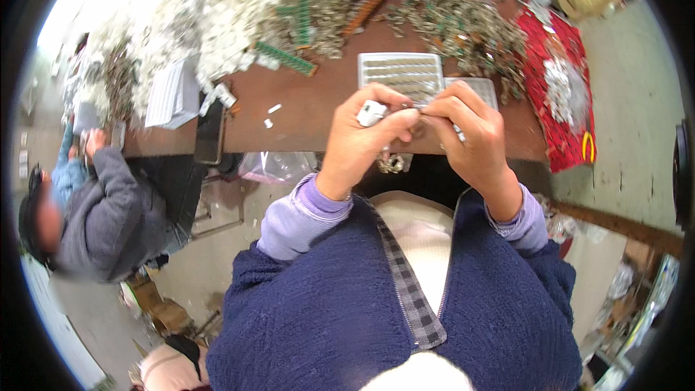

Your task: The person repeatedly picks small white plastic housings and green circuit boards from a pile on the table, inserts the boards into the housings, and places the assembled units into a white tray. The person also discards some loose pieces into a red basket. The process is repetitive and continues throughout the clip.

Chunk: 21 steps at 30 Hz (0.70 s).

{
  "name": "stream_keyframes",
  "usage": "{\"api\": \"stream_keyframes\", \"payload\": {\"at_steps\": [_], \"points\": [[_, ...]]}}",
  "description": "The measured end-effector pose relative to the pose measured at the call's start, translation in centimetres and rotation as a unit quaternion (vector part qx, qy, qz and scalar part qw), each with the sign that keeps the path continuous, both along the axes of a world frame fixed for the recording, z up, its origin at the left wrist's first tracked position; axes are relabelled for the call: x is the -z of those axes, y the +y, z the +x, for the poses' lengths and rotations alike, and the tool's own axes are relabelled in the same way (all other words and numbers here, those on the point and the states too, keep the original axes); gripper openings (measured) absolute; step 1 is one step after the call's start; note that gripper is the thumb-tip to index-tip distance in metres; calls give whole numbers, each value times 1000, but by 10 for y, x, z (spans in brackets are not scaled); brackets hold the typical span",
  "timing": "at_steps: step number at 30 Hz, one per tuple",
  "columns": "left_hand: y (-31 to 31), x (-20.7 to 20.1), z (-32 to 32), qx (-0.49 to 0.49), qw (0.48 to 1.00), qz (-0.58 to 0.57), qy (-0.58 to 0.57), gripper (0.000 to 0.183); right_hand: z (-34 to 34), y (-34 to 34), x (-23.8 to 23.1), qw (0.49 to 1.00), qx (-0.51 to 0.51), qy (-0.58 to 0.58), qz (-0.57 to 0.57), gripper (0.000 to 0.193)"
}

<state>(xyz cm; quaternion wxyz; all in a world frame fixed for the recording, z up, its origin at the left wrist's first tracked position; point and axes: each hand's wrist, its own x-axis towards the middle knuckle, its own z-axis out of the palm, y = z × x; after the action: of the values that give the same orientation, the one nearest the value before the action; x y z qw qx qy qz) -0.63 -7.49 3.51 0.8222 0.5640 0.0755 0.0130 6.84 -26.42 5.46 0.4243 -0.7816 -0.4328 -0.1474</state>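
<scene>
My left hand (362, 134) is closed, with a small white plastic piece (371, 113) tucked between thumb and forefinger. Its fingertips meet those of my right hand (470, 134) over the table's near edge. My right hand is closed in a pinch; what lies between the fingertips is too small to make out. A bit of white (459, 132) shows among the right fingers. Just beyond the hands lies a white tray (362, 72) with rows of small metallic parts. A second, greyish tray (483, 89) sits beside it, partly behind my right hand.
Heaps of white plastic pieces (174, 22) and small metal parts (434, 18) cover the brown table's (253, 134) far side, with green strips (289, 59) among them. Stacked white trays (174, 94) stand left, red cloth (539, 94) and yellow-handled tool (588, 148) right. A co-worker (116, 210) sits left.
</scene>
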Motion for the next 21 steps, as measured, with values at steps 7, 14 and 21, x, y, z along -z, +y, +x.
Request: {"api": "stream_keyframes", "payload": {"at_steps": [7,14,21], "points": [[79,10,-7,-99,988,115,-25,24,9,19,4,995,26,-85,-43,7],[180,27,18,-238,724,637,114,26,2,16,31,999,-22,34,-25,14],[183,44,47,-239,614,744,110,34,-1,5,32,997,-28,68,-11,12]]}}
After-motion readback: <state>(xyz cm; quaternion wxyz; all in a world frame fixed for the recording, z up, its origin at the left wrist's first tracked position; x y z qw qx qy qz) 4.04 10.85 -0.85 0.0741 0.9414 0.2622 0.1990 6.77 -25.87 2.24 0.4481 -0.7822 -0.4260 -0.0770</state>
